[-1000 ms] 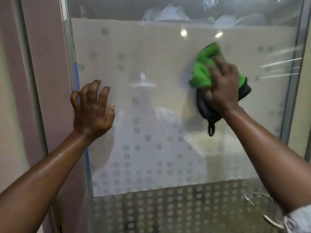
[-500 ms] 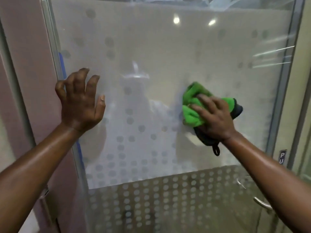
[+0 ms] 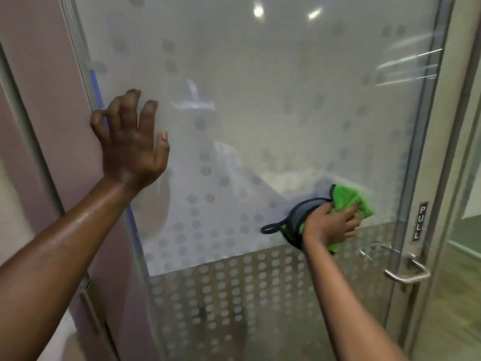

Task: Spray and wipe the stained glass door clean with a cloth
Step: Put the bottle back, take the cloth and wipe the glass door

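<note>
A frosted glass door (image 3: 273,100) with rows of dots fills the view. My right hand (image 3: 330,225) presses a green cloth (image 3: 351,199) with a grey, black-edged backing and a hanging loop against the glass low on the right, just above the band of clear dotted glass. My left hand (image 3: 132,144) rests with spread fingers on the door's left edge, holding nothing. No spray bottle is in view.
A metal lever handle (image 3: 408,272) sits at the door's right edge, below a small PULL sign (image 3: 419,221). A mauve frame post (image 3: 39,87) stands to the left. Another glass panel (image 3: 466,178) adjoins on the right.
My right hand has swept the cloth down and to the right across the glass, from upper right to near the handle. My left hand has stayed on the door's left edge.
</note>
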Tool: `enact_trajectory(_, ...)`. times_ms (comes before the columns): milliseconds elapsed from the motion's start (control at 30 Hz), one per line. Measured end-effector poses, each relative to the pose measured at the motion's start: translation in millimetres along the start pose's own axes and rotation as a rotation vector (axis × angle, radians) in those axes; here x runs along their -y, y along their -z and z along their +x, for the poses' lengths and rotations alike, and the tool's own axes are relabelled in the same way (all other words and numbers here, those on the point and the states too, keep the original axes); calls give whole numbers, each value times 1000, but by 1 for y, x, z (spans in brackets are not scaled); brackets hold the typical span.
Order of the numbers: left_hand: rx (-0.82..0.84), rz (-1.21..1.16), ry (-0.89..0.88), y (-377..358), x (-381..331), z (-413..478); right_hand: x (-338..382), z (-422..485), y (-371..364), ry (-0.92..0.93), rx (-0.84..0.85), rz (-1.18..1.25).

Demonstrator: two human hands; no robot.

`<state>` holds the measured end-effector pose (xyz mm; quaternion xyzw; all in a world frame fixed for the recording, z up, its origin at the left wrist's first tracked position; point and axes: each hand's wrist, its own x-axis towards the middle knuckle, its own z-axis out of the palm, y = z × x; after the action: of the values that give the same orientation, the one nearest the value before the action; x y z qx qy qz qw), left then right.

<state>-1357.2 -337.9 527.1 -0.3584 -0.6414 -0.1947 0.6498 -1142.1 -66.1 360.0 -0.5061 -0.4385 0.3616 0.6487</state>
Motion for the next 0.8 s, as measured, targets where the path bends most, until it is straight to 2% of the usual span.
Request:
enact_trajectory(133, 27, -34, -4, 6, 0, 3, 11, -125, -7, 269, 197, 44)
enact_trajectory(267, 77, -67, 1, 20, -5, -5, 9, -223, 0, 558, 537, 20)
enact_trajectory(367, 89, -87, -23, 32, -13, -23, -11, -246, 9, 732, 777, -20)
enact_trajectory(500, 141, -136, -29, 49, -25, -53, -46, -230, 34, 964, 1087, -103)
enact_trajectory(567, 182, -199, -16, 56, -35, -70, -58, -218, 48, 938, 1187, -99)
enact_trajectory(633, 216, -268, -10, 63, -48, -89, -67, -207, 62, 799, 1214, -36)
enact_trajectory(733, 286, -412, 47, 77, -74, -125, -71, -191, 77, 578, 1144, 104)
enact_trajectory(800, 390, -556, 157, 87, -99, -151, -66, -180, 87, 457, 1099, 193)
